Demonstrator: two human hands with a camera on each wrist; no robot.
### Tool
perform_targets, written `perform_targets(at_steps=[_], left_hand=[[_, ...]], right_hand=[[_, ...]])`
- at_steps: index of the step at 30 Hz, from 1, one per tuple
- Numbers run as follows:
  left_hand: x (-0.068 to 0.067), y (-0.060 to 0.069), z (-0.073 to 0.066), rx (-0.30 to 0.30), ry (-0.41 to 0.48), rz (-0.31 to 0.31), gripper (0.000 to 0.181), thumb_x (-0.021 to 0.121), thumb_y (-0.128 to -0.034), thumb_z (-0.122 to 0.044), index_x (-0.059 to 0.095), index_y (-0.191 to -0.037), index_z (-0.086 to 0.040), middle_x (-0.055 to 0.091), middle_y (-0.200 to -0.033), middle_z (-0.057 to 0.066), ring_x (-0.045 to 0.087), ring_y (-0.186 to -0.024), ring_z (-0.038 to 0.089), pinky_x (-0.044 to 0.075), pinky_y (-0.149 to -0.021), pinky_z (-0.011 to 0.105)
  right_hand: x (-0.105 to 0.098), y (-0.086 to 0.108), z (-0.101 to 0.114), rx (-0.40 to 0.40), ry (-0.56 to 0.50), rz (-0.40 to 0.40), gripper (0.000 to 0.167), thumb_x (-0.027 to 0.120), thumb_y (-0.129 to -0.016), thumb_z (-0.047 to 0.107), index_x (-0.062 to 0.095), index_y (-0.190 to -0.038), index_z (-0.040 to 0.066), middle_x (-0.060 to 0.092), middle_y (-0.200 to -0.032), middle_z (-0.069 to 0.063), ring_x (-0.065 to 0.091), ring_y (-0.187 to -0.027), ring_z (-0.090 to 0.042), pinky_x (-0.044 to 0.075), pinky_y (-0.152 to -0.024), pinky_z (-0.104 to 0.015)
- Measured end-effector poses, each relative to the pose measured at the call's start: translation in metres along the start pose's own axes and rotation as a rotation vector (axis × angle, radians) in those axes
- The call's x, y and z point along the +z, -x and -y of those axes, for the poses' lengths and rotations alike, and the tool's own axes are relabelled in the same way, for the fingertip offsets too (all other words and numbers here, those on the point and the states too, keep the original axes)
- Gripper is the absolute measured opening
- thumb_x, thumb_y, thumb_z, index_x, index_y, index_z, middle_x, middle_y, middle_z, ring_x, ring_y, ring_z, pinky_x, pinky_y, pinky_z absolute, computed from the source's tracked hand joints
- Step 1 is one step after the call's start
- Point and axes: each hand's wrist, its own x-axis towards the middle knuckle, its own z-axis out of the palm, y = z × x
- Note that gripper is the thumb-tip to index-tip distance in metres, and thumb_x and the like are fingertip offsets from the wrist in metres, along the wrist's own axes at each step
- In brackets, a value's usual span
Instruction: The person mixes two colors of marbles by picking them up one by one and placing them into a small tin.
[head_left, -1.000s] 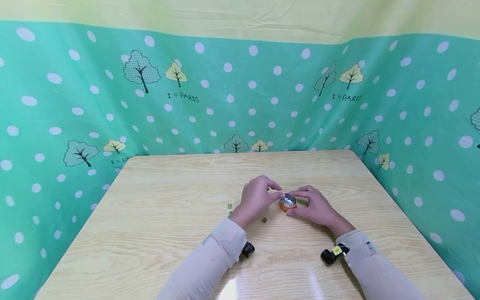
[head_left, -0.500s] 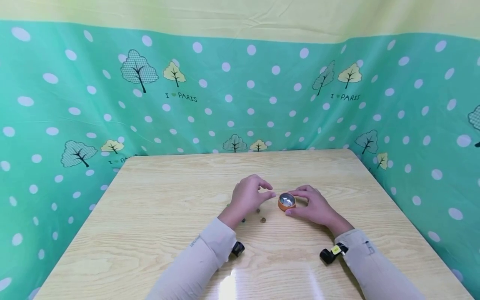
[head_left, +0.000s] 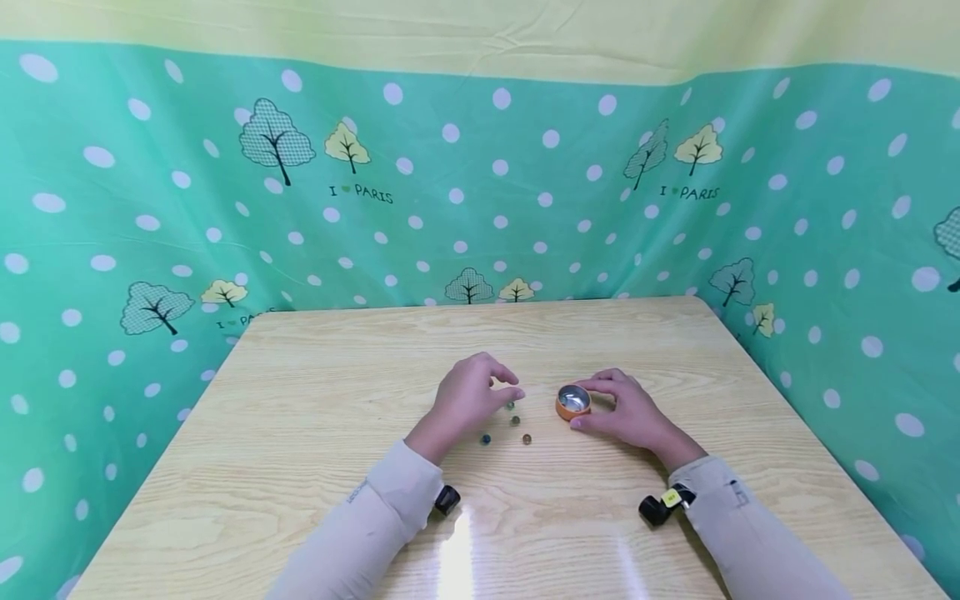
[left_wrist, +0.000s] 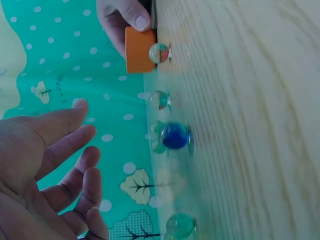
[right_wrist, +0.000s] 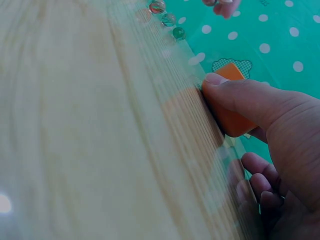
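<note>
My right hand [head_left: 626, 410] holds a small round orange bowl [head_left: 573, 403] with a shiny metal inside, upright on the table; thumb and fingers grip its sides. In the right wrist view the thumb [right_wrist: 245, 95] presses against the orange wall. A small dark spot shows inside the bowl, too small to tell. My left hand [head_left: 471, 392] hovers left of the bowl, fingers loosely bent, nothing between them in the left wrist view. Glass marbles lie below and beside it: a blue marble [head_left: 486, 439], an amber marble [head_left: 527, 439] and a greenish marble [head_left: 515, 421].
The pale wooden table [head_left: 315, 392] reaches back to a green dotted curtain [head_left: 465, 183]. Another green marble [left_wrist: 180, 226] sits at the bottom of the left wrist view. Black wrist cameras [head_left: 656, 510] are strapped over both sleeves.
My left hand has drawn away from the bowl to the left, uncovering marbles on the table. The right hand keeps its hold on the bowl, nearly still.
</note>
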Motion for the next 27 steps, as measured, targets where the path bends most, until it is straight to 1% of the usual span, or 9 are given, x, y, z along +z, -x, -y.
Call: perform_targets(at_steps=[3, 7, 13, 17, 24, 27], left_hand=[[-0.005, 0.002, 0.004, 0.007, 0.0, -0.002, 0.023, 0.081, -0.09, -0.039, 0.082, -0.107, -0.023, 0.069, -0.108, -0.008, 0.064, -0.099, 0.018, 0.053, -0.076, 0.034], [-0.009, 0.005, 0.008, 0.0, 0.002, -0.01, 0.023, 0.082, -0.0891, -0.038, 0.082, -0.106, -0.023, 0.069, -0.106, -0.008, 0.065, -0.1, 0.02, 0.054, -0.076, 0.035], [-0.011, 0.009, 0.017, -0.006, 0.004, -0.014, 0.023, 0.082, -0.0886, -0.039, 0.082, -0.104, -0.023, 0.069, -0.107, -0.007, 0.067, -0.101, 0.022, 0.055, -0.077, 0.036], [-0.014, 0.012, 0.023, -0.028, 0.004, -0.02, 0.023, 0.082, -0.0888, -0.041, 0.082, -0.105, -0.024, 0.069, -0.108, -0.008, 0.067, -0.102, 0.021, 0.055, -0.078, 0.036], [-0.024, 0.018, 0.031, -0.069, 0.009, -0.007, 0.023, 0.081, -0.0907, -0.038, 0.081, -0.109, -0.024, 0.07, -0.111, -0.008, 0.067, -0.107, 0.024, 0.056, -0.082, 0.04], [-0.027, 0.019, 0.035, -0.085, 0.006, -0.013, 0.024, 0.081, -0.0906, -0.037, 0.081, -0.11, -0.023, 0.07, -0.112, -0.007, 0.067, -0.108, 0.024, 0.056, -0.084, 0.041]], right_hand=[[0.0, 0.0, -0.001, -0.006, -0.013, 0.002, 0.061, 0.091, -0.071, 0.055, 0.073, -0.127, 0.036, 0.056, -0.131, -0.006, 0.048, -0.124, -0.029, 0.04, -0.104, -0.061], [0.0, 0.0, 0.0, -0.005, -0.016, 0.001, 0.062, 0.092, -0.071, 0.055, 0.073, -0.127, 0.035, 0.056, -0.132, -0.006, 0.047, -0.125, -0.03, 0.039, -0.105, -0.061], [-0.002, 0.0, 0.001, -0.008, -0.009, 0.0, 0.062, 0.092, -0.071, 0.054, 0.073, -0.127, 0.034, 0.055, -0.132, -0.006, 0.048, -0.125, -0.03, 0.039, -0.106, -0.061], [-0.001, 0.0, 0.002, -0.007, -0.017, 0.001, 0.062, 0.092, -0.072, 0.054, 0.073, -0.127, 0.034, 0.055, -0.132, -0.006, 0.047, -0.126, -0.031, 0.038, -0.106, -0.062], [0.001, -0.001, -0.002, -0.004, -0.012, 0.003, 0.061, 0.091, -0.072, 0.056, 0.072, -0.127, 0.038, 0.055, -0.132, -0.006, 0.047, -0.125, -0.03, 0.039, -0.105, -0.062], [0.001, -0.001, -0.003, -0.009, -0.018, 0.004, 0.061, 0.091, -0.072, 0.056, 0.072, -0.127, 0.038, 0.055, -0.132, -0.005, 0.047, -0.125, -0.029, 0.039, -0.105, -0.062]])
